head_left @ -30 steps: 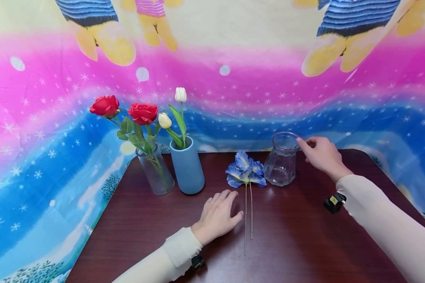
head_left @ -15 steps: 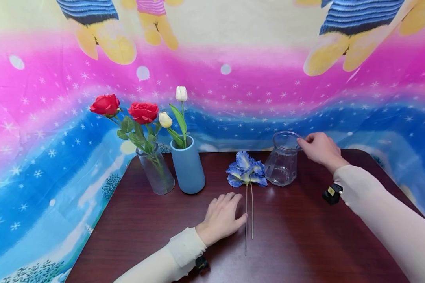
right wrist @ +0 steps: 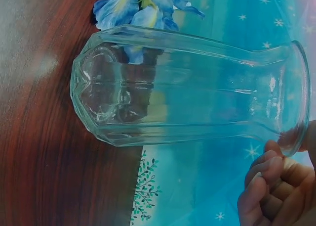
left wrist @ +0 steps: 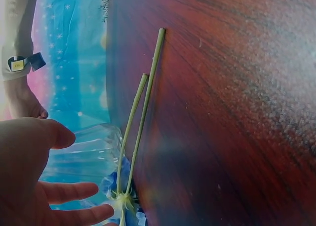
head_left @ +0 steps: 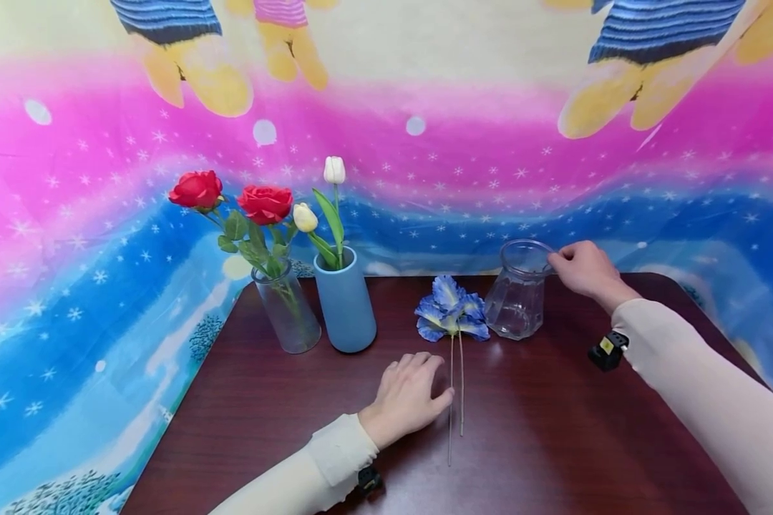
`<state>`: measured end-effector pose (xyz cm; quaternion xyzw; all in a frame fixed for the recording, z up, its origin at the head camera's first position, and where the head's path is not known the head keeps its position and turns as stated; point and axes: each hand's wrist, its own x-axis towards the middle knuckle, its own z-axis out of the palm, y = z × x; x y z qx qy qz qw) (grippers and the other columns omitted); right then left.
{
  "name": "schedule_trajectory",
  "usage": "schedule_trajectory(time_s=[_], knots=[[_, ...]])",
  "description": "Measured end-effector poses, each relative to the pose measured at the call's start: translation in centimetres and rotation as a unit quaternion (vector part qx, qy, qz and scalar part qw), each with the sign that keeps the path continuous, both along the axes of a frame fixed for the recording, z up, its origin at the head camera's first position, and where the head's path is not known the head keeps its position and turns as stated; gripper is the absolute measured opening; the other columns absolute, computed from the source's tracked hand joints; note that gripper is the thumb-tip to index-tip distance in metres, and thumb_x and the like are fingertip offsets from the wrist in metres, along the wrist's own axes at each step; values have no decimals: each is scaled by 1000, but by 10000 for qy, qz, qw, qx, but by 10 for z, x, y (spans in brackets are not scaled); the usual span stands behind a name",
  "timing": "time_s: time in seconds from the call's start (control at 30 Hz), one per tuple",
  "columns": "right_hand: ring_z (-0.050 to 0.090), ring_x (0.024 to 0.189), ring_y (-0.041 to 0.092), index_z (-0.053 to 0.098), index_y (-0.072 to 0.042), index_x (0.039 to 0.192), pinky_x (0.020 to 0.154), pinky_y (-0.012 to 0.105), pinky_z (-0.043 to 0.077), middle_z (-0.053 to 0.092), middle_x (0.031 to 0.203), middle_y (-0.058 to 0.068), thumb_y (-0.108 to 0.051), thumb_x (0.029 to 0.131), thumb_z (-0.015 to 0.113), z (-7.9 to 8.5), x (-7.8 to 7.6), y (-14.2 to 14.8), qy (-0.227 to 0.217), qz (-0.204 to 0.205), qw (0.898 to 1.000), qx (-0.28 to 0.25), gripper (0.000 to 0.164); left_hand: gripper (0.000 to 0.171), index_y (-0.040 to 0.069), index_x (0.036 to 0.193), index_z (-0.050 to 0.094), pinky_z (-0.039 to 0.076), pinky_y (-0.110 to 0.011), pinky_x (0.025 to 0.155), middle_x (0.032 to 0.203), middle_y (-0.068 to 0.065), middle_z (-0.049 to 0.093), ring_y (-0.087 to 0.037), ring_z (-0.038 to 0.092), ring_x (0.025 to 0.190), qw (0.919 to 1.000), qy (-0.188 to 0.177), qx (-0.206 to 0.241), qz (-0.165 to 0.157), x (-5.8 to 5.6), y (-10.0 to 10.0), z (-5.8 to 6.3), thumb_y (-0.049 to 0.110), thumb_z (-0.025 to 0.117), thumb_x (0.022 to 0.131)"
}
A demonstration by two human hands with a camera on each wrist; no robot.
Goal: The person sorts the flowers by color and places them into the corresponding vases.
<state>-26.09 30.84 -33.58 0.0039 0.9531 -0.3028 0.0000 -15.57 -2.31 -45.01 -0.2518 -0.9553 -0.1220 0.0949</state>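
My right hand (head_left: 589, 272) pinches the rim of a clear faceted glass vase (head_left: 518, 300) between thumb and curled fingers. The vase stands upright on the table, and in the right wrist view its flared rim (right wrist: 299, 87) shows at the fingertips. Left of it lie blue iris flowers (head_left: 451, 311) with two long bare stems pointing toward me. My left hand (head_left: 409, 393) hovers beside these stems (left wrist: 143, 117), fingers spread and relaxed, thumb close to one stem. Nothing is between the left fingers.
A glass vase (head_left: 290, 315) with red roses (head_left: 265, 204) stands at the left of the dark wood table (head_left: 264, 429). Beside it is a blue vase (head_left: 346, 307) holding white tulips (head_left: 334, 170). A printed cloth (head_left: 373, 100) hangs behind the table.
My left hand has shifted slightly right, closer to the stems. The right hand stays at the vase rim, and the flowers lie as before.
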Motion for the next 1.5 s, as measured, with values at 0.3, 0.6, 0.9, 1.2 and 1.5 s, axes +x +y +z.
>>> schedule_trajectory(time_s=[0.3, 0.6, 0.9, 1.2, 1.5], knots=[[27, 47, 12, 36, -17, 61, 50, 33, 30, 28, 53, -5, -33, 106, 41, 0, 7, 5, 66, 31, 9999, -99, 48, 44, 20, 124, 67, 53, -37, 81, 121, 1, 69, -20, 65, 105, 10000, 44, 44, 8, 2, 0, 2, 49, 65, 91], [25, 48, 10, 35, -17, 60, 51, 33, 28, 26, 54, -6, -32, 105, 42, 8, 21, 24, 478, -41, 9987, 156, 48, 45, 21, 124, 67, 53, -36, 81, 121, 1, 69, -19, 65, 105, 9999, 150, 57, 33, 4, 0, 3, 50, 65, 90], [31, 47, 11, 52, -9, 67, 48, 34, 32, 35, 55, -4, -40, 107, 41, 14, 48, 49, 241, -66, 9997, 32, 51, 46, 21, 125, 66, 53, -35, 80, 122, 2, 69, -18, 65, 106, 9999, 110, 8, 8, 7, 2, 5, 51, 63, 90], [34, 50, 11, 55, -6, 68, 47, 33, 28, 46, 61, 2, -38, 106, 46, 7, 70, 68, 663, -126, 9969, 399, 50, 46, 21, 125, 66, 53, -35, 79, 119, 2, 69, -18, 65, 105, 9999, 75, -2, -93, 8, 2, 5, 51, 63, 91], [38, 49, 10, 68, -5, 79, 47, 31, 31, 48, 57, -1, -32, 105, 50, 2, 82, 74, 792, 37, 9961, 387, 42, 45, 20, 124, 67, 52, -36, 81, 120, 3, 69, -18, 65, 107, 10000, 9, 78, -44, 9, 0, 5, 50, 63, 90]])
